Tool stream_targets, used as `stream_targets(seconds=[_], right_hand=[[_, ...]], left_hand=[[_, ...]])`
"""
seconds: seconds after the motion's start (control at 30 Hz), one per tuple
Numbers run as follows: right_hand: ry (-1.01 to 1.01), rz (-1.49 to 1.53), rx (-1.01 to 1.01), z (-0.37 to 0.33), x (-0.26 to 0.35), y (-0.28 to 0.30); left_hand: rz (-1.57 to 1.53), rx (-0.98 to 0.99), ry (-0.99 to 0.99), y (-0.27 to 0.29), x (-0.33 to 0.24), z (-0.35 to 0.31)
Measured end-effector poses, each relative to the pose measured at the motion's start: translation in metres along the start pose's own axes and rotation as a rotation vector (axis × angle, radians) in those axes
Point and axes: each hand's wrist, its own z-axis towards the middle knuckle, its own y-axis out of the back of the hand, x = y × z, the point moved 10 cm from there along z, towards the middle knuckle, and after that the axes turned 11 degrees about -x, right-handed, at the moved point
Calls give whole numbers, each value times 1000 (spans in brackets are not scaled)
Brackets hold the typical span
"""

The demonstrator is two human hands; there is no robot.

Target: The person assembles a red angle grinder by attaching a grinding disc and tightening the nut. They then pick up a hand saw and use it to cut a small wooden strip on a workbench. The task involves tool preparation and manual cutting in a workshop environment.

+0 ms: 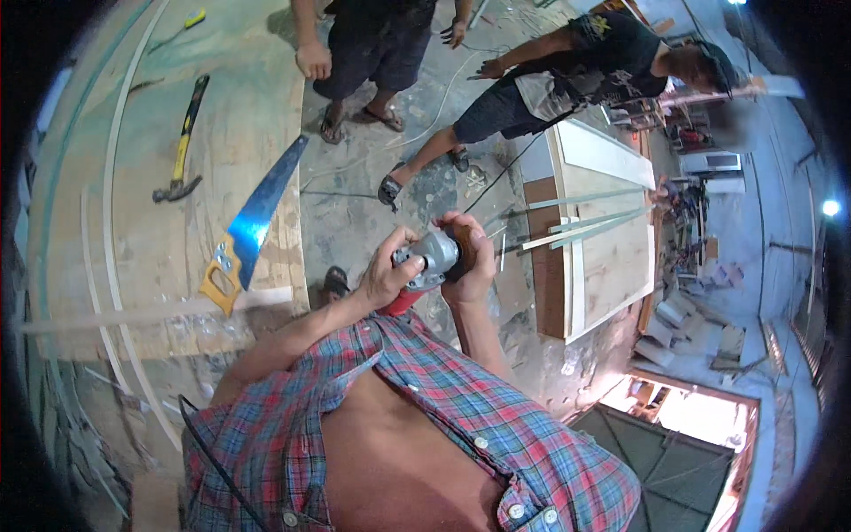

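An angle grinder point(434, 252) with a grey metal head and a red body is held up in front of my chest. My left hand point(390, 273) is closed around its head and body, the thumb lying on the grey housing. On the other side my right hand point(477, 270) grips the dark brown round disc point(462, 253) at the tool's front, fingers over its upper edge and thumb side against the rim. The lower part of the grinder's body is partly hidden by my left hand and shirt.
At left, a plywood-topped table point(168, 257) carries a handsaw point(269, 202), a hammer point(183, 142), a yellow-handled tool point(194, 18) and long thin strips. Two people stand ahead, one in a black shirt point(620, 58). Boards and strips lie on a wooden stack point(612, 275) at right. Cables cross the floor.
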Motion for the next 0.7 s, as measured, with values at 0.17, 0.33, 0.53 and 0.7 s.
stream_targets(seconds=[0.17,0.33,0.53,0.7], right_hand=[[-18,51,-97,-4,7,23],[-15,35,-144,15,-20,50],[-113,151,-157,42,-47,70],[-137,175,-65,43,-52,53]], left_hand=[[10,44,92,-17,12,-7],[-68,-48,127,-9,57,-5],[-22,-20,151,-12,93,16],[-91,116,313,-13,91,18]])
